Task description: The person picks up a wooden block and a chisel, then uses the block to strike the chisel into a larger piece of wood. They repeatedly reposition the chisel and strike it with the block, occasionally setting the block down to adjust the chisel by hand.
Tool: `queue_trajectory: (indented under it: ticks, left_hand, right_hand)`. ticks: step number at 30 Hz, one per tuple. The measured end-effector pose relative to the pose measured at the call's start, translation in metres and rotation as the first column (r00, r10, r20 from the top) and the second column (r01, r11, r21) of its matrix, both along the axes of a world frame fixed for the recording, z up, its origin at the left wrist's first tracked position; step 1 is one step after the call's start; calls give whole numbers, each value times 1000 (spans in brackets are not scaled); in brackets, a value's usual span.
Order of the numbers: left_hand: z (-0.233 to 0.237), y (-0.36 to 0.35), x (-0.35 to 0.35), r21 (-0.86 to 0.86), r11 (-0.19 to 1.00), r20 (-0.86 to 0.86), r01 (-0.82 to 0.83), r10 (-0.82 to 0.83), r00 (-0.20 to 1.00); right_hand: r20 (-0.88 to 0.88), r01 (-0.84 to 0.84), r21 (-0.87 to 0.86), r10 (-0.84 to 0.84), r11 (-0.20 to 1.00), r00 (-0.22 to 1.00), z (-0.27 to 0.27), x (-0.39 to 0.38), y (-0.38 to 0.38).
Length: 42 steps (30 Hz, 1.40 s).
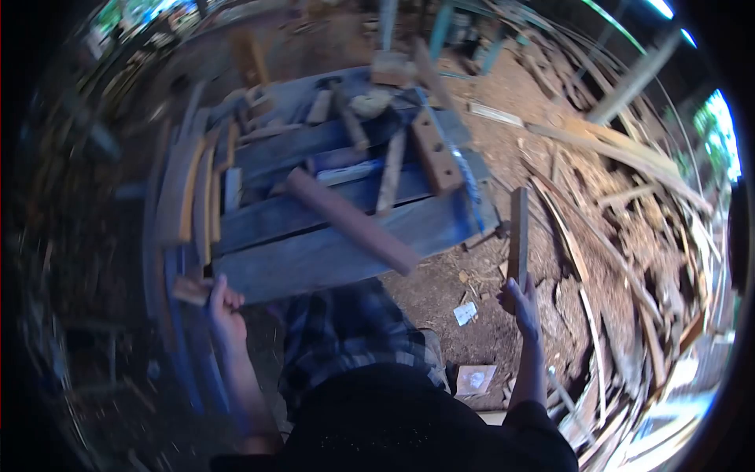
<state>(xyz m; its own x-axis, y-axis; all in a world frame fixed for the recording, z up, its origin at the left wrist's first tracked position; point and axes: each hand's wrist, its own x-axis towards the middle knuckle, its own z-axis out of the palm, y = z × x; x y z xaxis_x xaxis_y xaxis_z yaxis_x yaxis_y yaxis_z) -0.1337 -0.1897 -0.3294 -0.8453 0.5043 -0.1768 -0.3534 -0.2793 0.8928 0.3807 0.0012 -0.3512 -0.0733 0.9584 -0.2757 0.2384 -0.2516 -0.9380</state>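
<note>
My left hand is closed at the near left corner of the workbench, gripping a short wooden block that sticks out to the left. Off the bench's right side, my right hand is wrapped round the lower end of a straight wooden strip, which stands nearly upright in view. Between the hands, a reddish-brown wooden bar lies slanted over the bench planks, its near end close to the front edge. Motion blur softens the fingers.
On the bench are a hammer, a wooden block with holes and a flat wooden piece. Curved wooden pieces line its left side. Scrap wood and shavings cover the ground at right. A brick-like block sits behind.
</note>
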Motion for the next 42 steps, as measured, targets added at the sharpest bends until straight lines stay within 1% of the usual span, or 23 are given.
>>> queue_trajectory:
  ticks: [3,5,6,7,8,10,13,17,20,22,24,27,28,29,30,31,33,35,37,38,40,41,42]
  left_hand:
    - [12,1,8,23,996,4,-89,89,996]
    - [11,-1,8,60,996,-6,-68,68,998]
    - [9,-4,7,70,995,-19,-68,69,997]
    - [8,-6,6,73,994,-9,-78,79,997]
    - [7,-9,6,62,995,-7,-81,82,997]
    - [5,-16,5,54,993,3,-101,101,995]
    - [5,-30,5,44,988,-10,-148,149,989]
    - [1,-48,5,41,974,18,-221,220,975]
    - [-4,-61,3,-7,975,-55,-224,223,973]
    - [-7,-66,0,-20,970,-44,-242,241,970]
    - [-11,-66,-1,-37,968,-34,-247,246,969]
    - [-17,-62,-4,-82,963,-51,-255,252,966]
    - [-19,-62,-3,-126,966,-70,-227,220,973]
    - [-20,-61,-3,-165,965,-91,-202,189,978]
    - [-21,-58,-2,-167,965,-87,-202,190,978]
    - [-20,-54,0,-216,964,-106,-152,131,986]
    - [-22,-47,-1,-272,955,-127,-121,89,988]
    - [-33,-44,2,-408,912,-185,-54,-24,982]
    - [-32,-45,4,-458,888,-153,34,-117,981]
    - [-30,-42,6,-463,886,-189,37,-139,972]
    - [-27,-39,13,-449,892,-212,55,-166,963]
    - [-25,-40,17,-456,889,-217,45,-160,963]
    - [-20,-42,22,-460,887,-207,47,-159,965]
  right_hand:
    - [278,-212,334,119,918,953,0,-36,-5]
    - [266,-340,355,254,871,930,30,-91,-16]
    - [433,-478,428,291,767,853,16,-104,-14]
    - [678,-651,423,257,631,689,34,-130,-13]
    - [689,-680,414,280,606,669,42,-157,-17]
    - [774,-816,396,325,421,543,36,-202,-12]
    - [771,-871,425,406,245,490,20,-266,-5]
    - [812,-931,344,458,125,362,9,-320,4]
    - [793,-914,393,467,99,391,11,-335,8]
    - [695,-849,485,496,211,521,15,-331,10]
    - [635,-771,489,439,408,636,39,-315,6]
    - [557,-601,628,254,494,790,33,-252,22]
    - [580,-556,582,178,593,795,27,-222,26]
    - [743,-574,536,-24,619,669,22,-197,28]
    - [899,-657,419,-185,627,397,24,-172,20]
    - [980,-478,157,-75,865,187,28,-158,13]
    - [956,-427,250,-151,869,252,11,-121,6]
    - [913,-477,189,26,859,408,-30,-77,10]
    - [840,-492,-164,382,855,384,-42,-82,-7]
    - [938,-613,-154,310,775,156,-31,-111,-31]
    - [973,-758,-25,190,652,131,-41,-146,-58]
    - [922,-826,29,304,563,240,-42,-162,-61]
    - [917,-828,33,313,560,247,-45,-184,-62]
